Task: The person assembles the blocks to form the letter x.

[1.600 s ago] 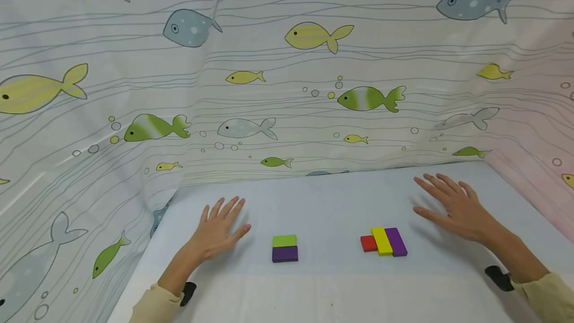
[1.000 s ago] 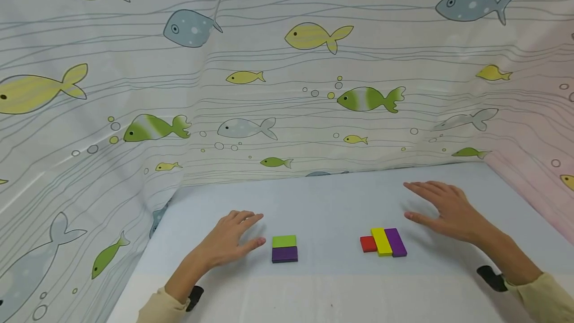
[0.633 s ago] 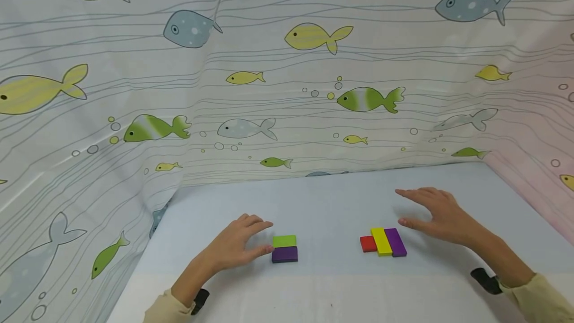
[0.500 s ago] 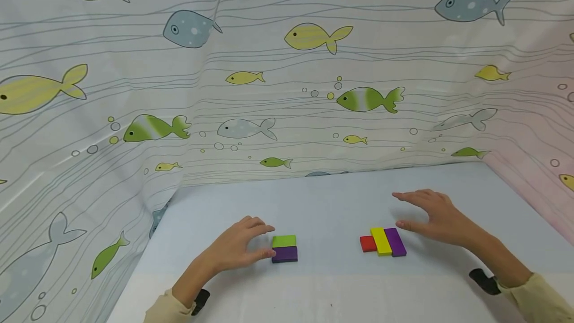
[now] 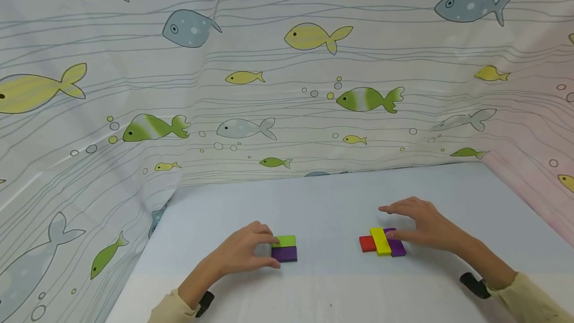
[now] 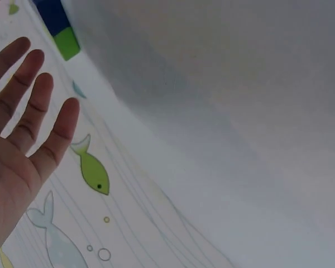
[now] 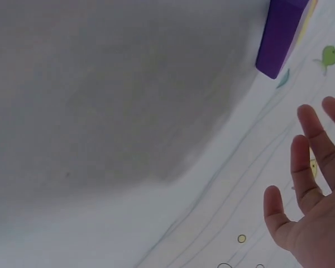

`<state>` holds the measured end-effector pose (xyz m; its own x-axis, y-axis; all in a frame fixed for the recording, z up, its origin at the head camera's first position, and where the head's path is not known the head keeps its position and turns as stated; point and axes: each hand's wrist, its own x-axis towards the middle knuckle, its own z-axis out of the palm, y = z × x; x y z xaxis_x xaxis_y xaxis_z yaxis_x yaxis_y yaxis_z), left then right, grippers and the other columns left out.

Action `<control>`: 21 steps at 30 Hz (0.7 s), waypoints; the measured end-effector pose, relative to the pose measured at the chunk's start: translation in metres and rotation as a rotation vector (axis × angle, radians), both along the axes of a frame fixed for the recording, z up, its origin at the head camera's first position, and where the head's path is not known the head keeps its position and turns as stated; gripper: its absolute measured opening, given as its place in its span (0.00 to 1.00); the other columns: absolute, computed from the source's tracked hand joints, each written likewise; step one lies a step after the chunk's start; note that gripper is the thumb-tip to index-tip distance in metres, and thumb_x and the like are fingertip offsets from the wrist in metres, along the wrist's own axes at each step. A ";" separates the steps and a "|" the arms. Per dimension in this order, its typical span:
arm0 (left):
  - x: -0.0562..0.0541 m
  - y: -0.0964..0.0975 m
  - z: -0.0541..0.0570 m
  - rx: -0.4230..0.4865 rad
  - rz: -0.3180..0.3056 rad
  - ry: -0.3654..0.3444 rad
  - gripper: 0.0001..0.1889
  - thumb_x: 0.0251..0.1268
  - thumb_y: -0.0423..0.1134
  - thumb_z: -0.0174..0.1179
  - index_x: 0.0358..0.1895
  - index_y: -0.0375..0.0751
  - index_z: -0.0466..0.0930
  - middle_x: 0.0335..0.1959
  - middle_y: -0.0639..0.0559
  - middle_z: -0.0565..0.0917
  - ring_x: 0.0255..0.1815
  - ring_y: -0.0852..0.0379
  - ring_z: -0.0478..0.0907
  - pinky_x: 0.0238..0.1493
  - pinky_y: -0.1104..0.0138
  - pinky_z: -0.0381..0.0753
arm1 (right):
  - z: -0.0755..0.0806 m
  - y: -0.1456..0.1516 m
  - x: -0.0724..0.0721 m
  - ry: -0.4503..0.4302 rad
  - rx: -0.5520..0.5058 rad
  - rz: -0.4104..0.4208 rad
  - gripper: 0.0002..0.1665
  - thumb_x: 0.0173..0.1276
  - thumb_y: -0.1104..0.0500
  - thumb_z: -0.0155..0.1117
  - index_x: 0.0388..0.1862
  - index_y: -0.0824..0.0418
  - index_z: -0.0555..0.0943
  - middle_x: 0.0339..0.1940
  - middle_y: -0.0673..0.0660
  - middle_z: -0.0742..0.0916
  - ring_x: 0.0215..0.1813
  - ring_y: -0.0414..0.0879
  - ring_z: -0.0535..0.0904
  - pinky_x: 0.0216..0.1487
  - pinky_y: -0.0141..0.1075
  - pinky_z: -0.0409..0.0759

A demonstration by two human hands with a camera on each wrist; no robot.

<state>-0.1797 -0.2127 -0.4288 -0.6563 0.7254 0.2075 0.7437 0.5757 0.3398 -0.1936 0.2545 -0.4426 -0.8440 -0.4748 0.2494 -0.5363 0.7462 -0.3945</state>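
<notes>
While the left hand [image 5: 244, 253] is curved beside the flat green and purple block pair [image 5: 284, 248] on the pale table [image 5: 323, 203], its fingers [image 5: 269, 239] bracket the pair's near edge without a confirmed grip. The right hand [image 5: 419, 223] is spread loosely over the red, yellow and purple block row [image 5: 382, 241], thumb touching the purple end, nothing held.

Bright, even light, soft shadows; wrist views blurred, head view sharp

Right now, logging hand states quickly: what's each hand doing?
Left hand: open, fingers beside the green and purple blocks, holding nothing.
Right hand: open, thumb at the purple block, holding nothing.
</notes>
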 end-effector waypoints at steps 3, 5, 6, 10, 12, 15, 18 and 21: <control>0.000 0.001 -0.002 0.008 -0.017 0.008 0.24 0.54 0.62 0.69 0.44 0.48 0.88 0.39 0.61 0.81 0.42 0.65 0.70 0.42 0.69 0.74 | -0.002 -0.004 0.000 -0.007 0.008 0.008 0.34 0.56 0.36 0.74 0.60 0.48 0.82 0.52 0.46 0.86 0.57 0.50 0.75 0.52 0.62 0.69; 0.000 0.002 -0.003 0.006 -0.023 0.012 0.23 0.54 0.62 0.69 0.43 0.48 0.88 0.39 0.61 0.82 0.41 0.64 0.70 0.41 0.69 0.74 | -0.003 -0.008 0.001 -0.011 0.015 0.009 0.34 0.55 0.36 0.73 0.59 0.46 0.83 0.52 0.45 0.86 0.57 0.49 0.75 0.52 0.61 0.69; 0.000 0.002 -0.003 0.002 -0.023 0.014 0.23 0.55 0.61 0.69 0.43 0.48 0.88 0.39 0.61 0.82 0.41 0.65 0.70 0.41 0.69 0.74 | -0.003 -0.009 0.001 -0.013 0.015 0.015 0.33 0.55 0.35 0.73 0.58 0.46 0.83 0.52 0.44 0.86 0.57 0.49 0.75 0.52 0.61 0.69; -0.001 0.004 -0.003 -0.017 -0.029 0.012 0.22 0.55 0.59 0.70 0.44 0.47 0.88 0.39 0.60 0.82 0.42 0.64 0.71 0.42 0.69 0.75 | -0.002 -0.015 0.003 -0.018 0.007 0.033 0.32 0.56 0.35 0.72 0.57 0.46 0.84 0.51 0.42 0.85 0.57 0.49 0.75 0.53 0.62 0.68; -0.001 0.004 -0.004 -0.034 -0.030 0.010 0.21 0.55 0.58 0.70 0.45 0.47 0.88 0.40 0.60 0.82 0.42 0.64 0.71 0.43 0.69 0.75 | -0.001 -0.018 0.003 -0.017 0.003 0.052 0.31 0.57 0.35 0.72 0.57 0.46 0.84 0.51 0.42 0.85 0.57 0.49 0.74 0.52 0.61 0.68; -0.001 0.005 -0.003 -0.062 -0.026 0.009 0.21 0.56 0.57 0.70 0.45 0.47 0.88 0.40 0.59 0.82 0.42 0.64 0.71 0.43 0.69 0.75 | 0.000 -0.021 0.004 -0.005 0.014 0.071 0.30 0.57 0.35 0.72 0.56 0.45 0.85 0.50 0.41 0.85 0.56 0.48 0.75 0.51 0.59 0.70; -0.001 0.006 -0.002 -0.081 -0.025 0.013 0.20 0.55 0.56 0.71 0.46 0.47 0.88 0.40 0.59 0.82 0.42 0.63 0.71 0.43 0.69 0.75 | 0.000 -0.023 0.005 0.000 0.029 0.084 0.28 0.57 0.37 0.73 0.54 0.45 0.85 0.49 0.41 0.85 0.55 0.48 0.75 0.50 0.58 0.70; -0.001 0.005 -0.003 -0.091 -0.030 0.029 0.19 0.55 0.54 0.72 0.45 0.47 0.88 0.39 0.59 0.82 0.41 0.64 0.71 0.42 0.69 0.75 | -0.001 -0.025 0.005 -0.002 0.042 0.090 0.27 0.56 0.37 0.73 0.53 0.45 0.86 0.47 0.41 0.85 0.54 0.47 0.74 0.49 0.58 0.71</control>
<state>-0.1811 -0.2075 -0.4314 -0.6289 0.7612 0.1582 0.7696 0.5807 0.2655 -0.1886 0.2298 -0.4433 -0.7979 -0.5589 0.2256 -0.6012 0.7109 -0.3651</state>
